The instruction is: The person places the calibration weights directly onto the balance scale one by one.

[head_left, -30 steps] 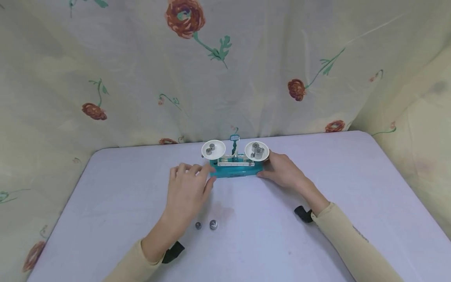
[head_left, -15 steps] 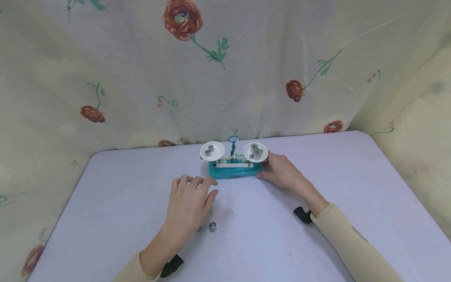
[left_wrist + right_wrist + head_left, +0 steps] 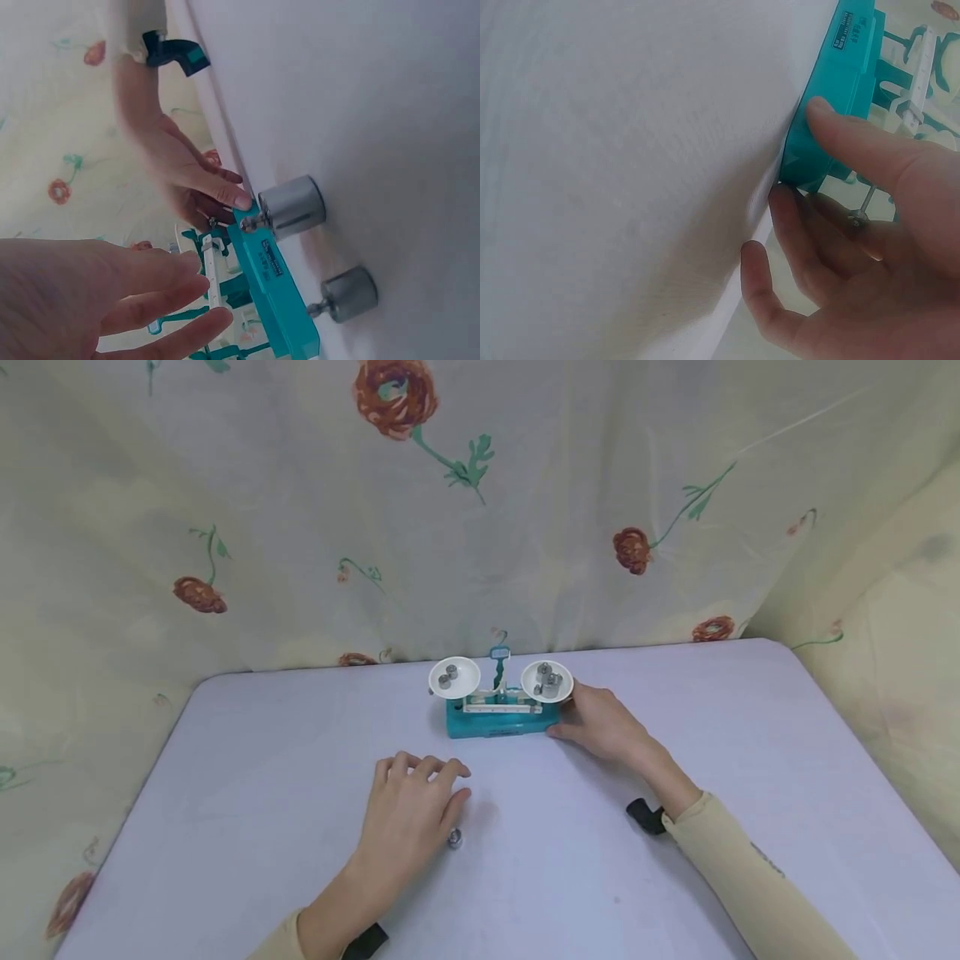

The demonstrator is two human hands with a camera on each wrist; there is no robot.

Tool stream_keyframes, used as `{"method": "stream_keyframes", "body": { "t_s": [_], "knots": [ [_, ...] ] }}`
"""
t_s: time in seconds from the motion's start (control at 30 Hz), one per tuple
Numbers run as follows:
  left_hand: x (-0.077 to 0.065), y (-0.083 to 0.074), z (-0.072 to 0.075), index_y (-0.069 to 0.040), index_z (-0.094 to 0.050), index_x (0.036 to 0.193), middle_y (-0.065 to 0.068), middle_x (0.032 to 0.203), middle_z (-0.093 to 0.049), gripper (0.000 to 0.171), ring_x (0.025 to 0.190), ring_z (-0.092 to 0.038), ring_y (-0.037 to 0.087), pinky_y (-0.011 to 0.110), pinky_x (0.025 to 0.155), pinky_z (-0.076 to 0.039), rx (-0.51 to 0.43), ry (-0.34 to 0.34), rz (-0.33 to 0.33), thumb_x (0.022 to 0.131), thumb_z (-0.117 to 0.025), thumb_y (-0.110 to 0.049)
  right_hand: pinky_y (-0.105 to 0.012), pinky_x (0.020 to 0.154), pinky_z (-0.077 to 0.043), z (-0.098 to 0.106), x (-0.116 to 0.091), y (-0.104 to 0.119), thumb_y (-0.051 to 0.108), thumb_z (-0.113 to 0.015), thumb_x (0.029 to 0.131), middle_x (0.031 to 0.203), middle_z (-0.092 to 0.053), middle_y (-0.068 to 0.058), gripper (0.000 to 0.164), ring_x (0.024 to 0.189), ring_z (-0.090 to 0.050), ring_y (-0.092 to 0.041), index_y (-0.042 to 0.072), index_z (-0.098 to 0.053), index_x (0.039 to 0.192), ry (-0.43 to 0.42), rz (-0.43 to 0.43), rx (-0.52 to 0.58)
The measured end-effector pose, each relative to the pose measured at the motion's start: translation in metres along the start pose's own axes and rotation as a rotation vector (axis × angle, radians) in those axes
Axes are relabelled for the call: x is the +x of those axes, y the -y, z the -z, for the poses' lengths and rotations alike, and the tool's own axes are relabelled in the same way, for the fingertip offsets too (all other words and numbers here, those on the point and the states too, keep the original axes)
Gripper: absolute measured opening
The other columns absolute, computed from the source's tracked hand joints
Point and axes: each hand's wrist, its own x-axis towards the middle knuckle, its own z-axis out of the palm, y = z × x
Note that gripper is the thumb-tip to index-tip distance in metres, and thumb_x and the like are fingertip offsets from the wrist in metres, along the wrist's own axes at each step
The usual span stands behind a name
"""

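A teal balance scale [image 3: 491,724] with two white pans stands near the back of the table. Two metal weights [image 3: 447,676] lie in its left pan, and several more weights [image 3: 550,682] sit in the right pan. My right hand [image 3: 603,724] grips the right end of the base, thumb [image 3: 847,139] on the front face. Lower and to the left, my left hand [image 3: 408,814] hovers with relaxed fingers, holding nothing. Beside its thumb is a loose weight [image 3: 455,838]. The left wrist view also shows a smaller knobbed weight [image 3: 349,294], which the left hand hides from the head view.
A pale lavender cloth covers the table [image 3: 600,877]. Behind it hangs a cream curtain [image 3: 525,568] with red flowers, close to the scale's back. Dark wrist mounts [image 3: 647,817] stick out under both wrists.
My left hand has drawn back from the scale's left front corner toward the loose weights, now covering the smaller one. The right hand stays at the base, and the scale has not moved.
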Motion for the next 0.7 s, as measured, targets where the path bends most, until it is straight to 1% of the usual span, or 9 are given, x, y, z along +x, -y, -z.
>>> {"method": "stream_keyframes", "body": {
  "t_s": [0.23, 0.37, 0.53, 0.7],
  "knots": [
    [-0.005, -0.005, -0.005, -0.027, -0.079, 0.111, 0.002, 0.113, -0.081, 0.017, 0.105, -0.068, 0.032, 0.050, 0.095, -0.053, 0.017, 0.019, -0.008, 0.096, -0.082, -0.036, -0.059, 0.117, -0.050, 0.001, 0.000, 0.000, 0.015, -0.080, 0.097, 0.145, -0.066, -0.027, 0.077, 0.137, -0.064, -0.044, -0.002, -0.042, 0.161, -0.003, 0.004, 0.010],
    [-0.009, -0.006, -0.006, -0.027, -0.079, 0.111, 0.002, 0.112, -0.081, 0.018, 0.103, -0.068, 0.033, 0.051, 0.095, -0.054, 0.012, 0.023, -0.014, 0.096, -0.083, -0.036, -0.059, 0.117, -0.050, 0.001, 0.000, 0.001, 0.015, -0.080, 0.097, 0.145, -0.066, -0.027, 0.077, 0.137, -0.063, -0.044, -0.003, -0.042, 0.160, -0.002, 0.005, 0.007],
    [-0.014, -0.007, -0.006, -0.026, -0.079, 0.108, 0.002, 0.108, -0.081, 0.022, 0.099, -0.069, 0.033, 0.049, 0.092, -0.054, 0.028, 0.041, -0.028, 0.092, -0.086, -0.039, -0.058, 0.116, -0.051, 0.001, 0.001, 0.000, 0.015, -0.081, 0.096, 0.144, -0.067, -0.026, 0.074, 0.136, -0.064, -0.043, -0.003, -0.044, 0.158, -0.005, 0.003, 0.008],
    [-0.016, -0.008, -0.008, -0.026, -0.079, 0.108, 0.001, 0.106, -0.082, 0.029, 0.097, -0.070, 0.033, 0.048, 0.091, -0.053, 0.074, 0.084, -0.036, 0.087, -0.089, -0.043, -0.059, 0.117, -0.051, 0.000, 0.001, 0.000, 0.015, -0.081, 0.096, 0.145, -0.066, -0.027, 0.075, 0.138, -0.064, -0.043, -0.002, -0.043, 0.159, -0.008, 0.007, 0.015]
  ]
}}
